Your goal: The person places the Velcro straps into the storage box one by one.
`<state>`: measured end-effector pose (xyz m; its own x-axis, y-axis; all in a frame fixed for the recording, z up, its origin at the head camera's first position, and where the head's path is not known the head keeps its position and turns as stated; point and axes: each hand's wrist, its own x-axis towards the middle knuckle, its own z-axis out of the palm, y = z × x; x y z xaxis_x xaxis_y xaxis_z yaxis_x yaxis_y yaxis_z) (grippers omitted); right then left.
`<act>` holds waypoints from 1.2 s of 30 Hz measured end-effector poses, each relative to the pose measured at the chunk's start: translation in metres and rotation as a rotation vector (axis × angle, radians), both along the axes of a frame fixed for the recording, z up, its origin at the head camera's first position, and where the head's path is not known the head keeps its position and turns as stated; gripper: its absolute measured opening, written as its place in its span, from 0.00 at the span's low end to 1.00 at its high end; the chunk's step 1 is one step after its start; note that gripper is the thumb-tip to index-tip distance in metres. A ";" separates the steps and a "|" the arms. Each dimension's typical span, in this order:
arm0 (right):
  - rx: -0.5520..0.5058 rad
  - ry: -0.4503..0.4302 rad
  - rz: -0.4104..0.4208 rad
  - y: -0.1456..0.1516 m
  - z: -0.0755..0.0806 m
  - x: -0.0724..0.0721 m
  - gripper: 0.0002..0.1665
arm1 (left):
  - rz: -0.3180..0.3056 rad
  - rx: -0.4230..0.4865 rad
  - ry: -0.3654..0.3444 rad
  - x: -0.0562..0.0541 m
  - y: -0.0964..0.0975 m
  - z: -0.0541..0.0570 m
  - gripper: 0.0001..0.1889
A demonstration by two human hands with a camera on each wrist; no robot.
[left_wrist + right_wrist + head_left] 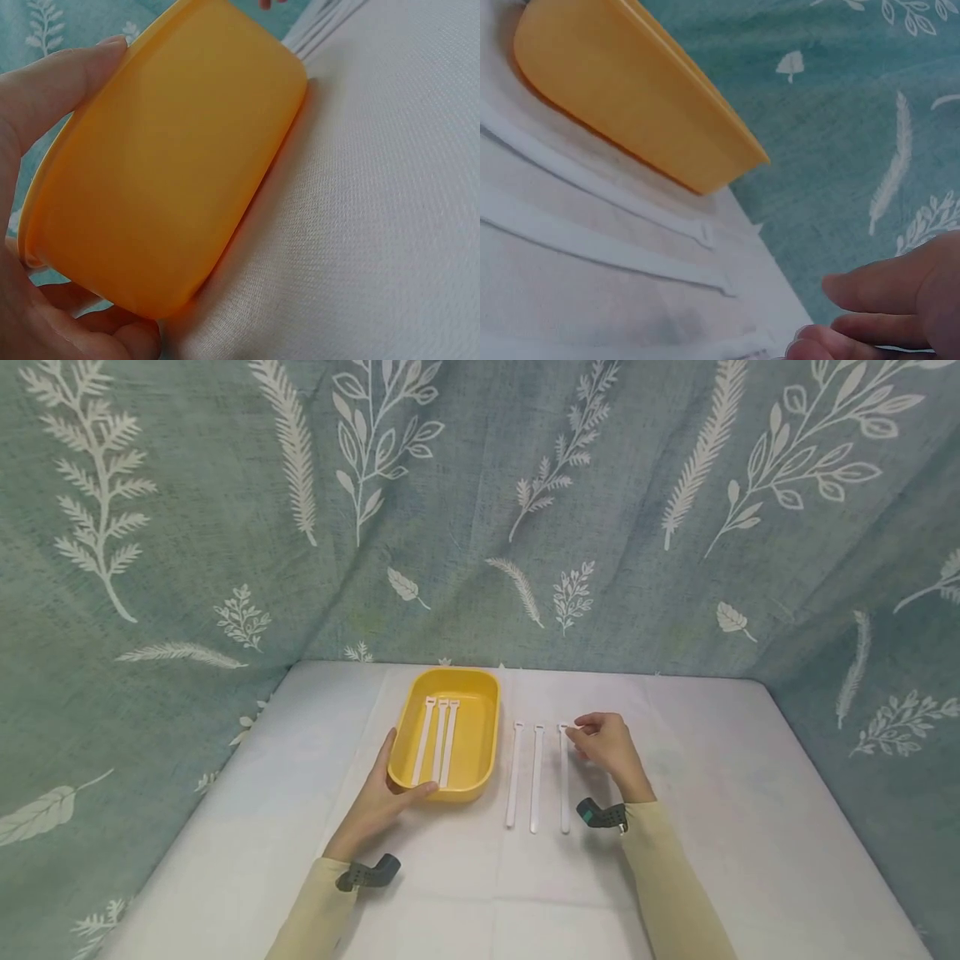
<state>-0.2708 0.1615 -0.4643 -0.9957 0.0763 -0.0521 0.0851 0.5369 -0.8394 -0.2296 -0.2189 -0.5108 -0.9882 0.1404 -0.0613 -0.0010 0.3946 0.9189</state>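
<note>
My left hand [375, 806] grips the near left corner of a yellow plastic tray [486, 735]. In the left wrist view its thumb lies along the rim and its fingers curl round the tray's wall [165, 150]. Inside the tray lie three white cable straps [438, 752] with slotted heads. Three more lie lengthwise on the table to its right: a left strap [513, 777], a middle strap [536, 781] and a right strap [565, 785]. My right hand [606, 747] has its fingertips at the right strap's head. In the right wrist view its thumb [877, 285] stands apart from the fingers.
A white cloth covers the table [697, 827]. Behind it and at both sides hangs a green curtain [465, 527] with white leaf prints. A dark wrist camera [367, 872] sits on the left wrist, another camera [602, 815] on the right.
</note>
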 end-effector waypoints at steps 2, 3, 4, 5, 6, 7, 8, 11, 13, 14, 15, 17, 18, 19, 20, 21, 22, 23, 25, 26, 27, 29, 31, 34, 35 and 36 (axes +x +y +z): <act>0.007 -0.011 -0.005 0.001 -0.001 0.000 0.23 | 0.002 -0.004 -0.002 0.000 0.001 0.000 0.63; 0.008 -0.018 -0.008 0.002 -0.002 0.000 0.23 | 0.002 -0.001 -0.004 0.000 0.001 0.000 0.63; 0.008 -0.026 -0.011 0.002 -0.003 -0.001 0.23 | 0.004 -0.003 -0.006 -0.001 0.001 -0.001 0.63; 0.008 -0.033 -0.012 0.002 -0.005 -0.001 0.22 | 0.008 -0.002 -0.008 -0.001 0.001 -0.001 0.63; 0.008 -0.042 -0.014 0.002 -0.006 -0.001 0.22 | 0.010 -0.003 -0.011 -0.001 0.001 -0.001 0.63; 0.011 -0.049 -0.014 0.001 -0.007 -0.001 0.22 | 0.010 -0.004 -0.011 -0.001 0.001 -0.001 0.63; 0.015 -0.055 -0.014 0.001 -0.008 -0.001 0.23 | 0.008 0.000 -0.008 -0.001 0.000 -0.002 0.63; 0.037 -0.080 -0.016 0.000 -0.012 -0.001 0.23 | 0.005 0.005 -0.004 -0.001 -0.001 -0.003 0.64; 0.043 -0.095 -0.016 -0.001 -0.015 -0.001 0.23 | 0.000 0.009 0.000 -0.001 -0.001 -0.003 0.64; 0.044 -0.102 -0.018 -0.001 -0.016 -0.001 0.22 | -0.002 0.010 0.002 -0.001 -0.001 -0.003 0.64; 0.046 -0.109 -0.018 -0.001 -0.017 -0.002 0.22 | -0.003 0.011 0.002 -0.001 -0.001 -0.003 0.64; 0.046 -0.116 -0.016 -0.001 -0.018 -0.002 0.22 | -0.003 0.014 0.004 -0.001 0.000 -0.002 0.64; 0.046 -0.117 -0.016 -0.001 -0.018 -0.002 0.22 | -0.002 0.010 0.004 -0.001 0.001 -0.002 0.64; 0.048 -0.118 -0.014 -0.001 -0.019 -0.002 0.22 | -0.001 0.007 0.005 -0.001 0.001 -0.001 0.64; 0.049 -0.120 -0.014 -0.002 -0.019 -0.001 0.22 | -0.004 0.002 0.005 -0.001 0.001 -0.001 0.64; 0.050 -0.121 -0.012 -0.002 -0.019 -0.001 0.23 | -0.006 -0.002 0.003 0.000 0.000 0.000 0.64; 0.050 -0.123 -0.013 -0.002 -0.019 -0.001 0.23 | -0.008 -0.006 0.003 0.000 0.000 0.000 0.64; 0.051 -0.123 -0.012 -0.003 -0.020 -0.001 0.23 | -0.009 -0.008 0.003 0.000 0.000 0.001 0.65; 0.055 -0.123 -0.008 -0.003 -0.020 -0.001 0.23 | -0.014 -0.006 0.002 0.000 0.000 0.001 0.65; 0.059 -0.122 -0.006 -0.004 -0.021 -0.001 0.24 | -0.016 -0.004 0.001 0.000 0.000 0.001 0.65; 0.063 -0.121 -0.003 -0.005 -0.021 -0.001 0.24 | -0.014 -0.002 0.000 0.001 0.000 0.002 0.65; 0.071 -0.117 0.003 -0.006 -0.023 -0.002 0.25 | -0.012 0.003 -0.003 0.001 0.001 0.003 0.65; 0.077 -0.108 0.005 -0.008 -0.024 -0.002 0.26 | -0.012 0.007 -0.005 0.002 0.001 0.004 0.65; 0.093 -0.083 0.001 -0.010 -0.025 -0.002 0.27 | -0.010 0.008 -0.009 0.002 0.001 0.004 0.65; 0.102 -0.074 -0.001 -0.010 -0.026 -0.002 0.27 | -0.011 0.007 -0.010 0.002 0.000 0.004 0.65; 0.111 -0.067 -0.003 -0.011 -0.026 -0.001 0.27 | -0.008 0.005 -0.012 0.002 0.000 0.004 0.64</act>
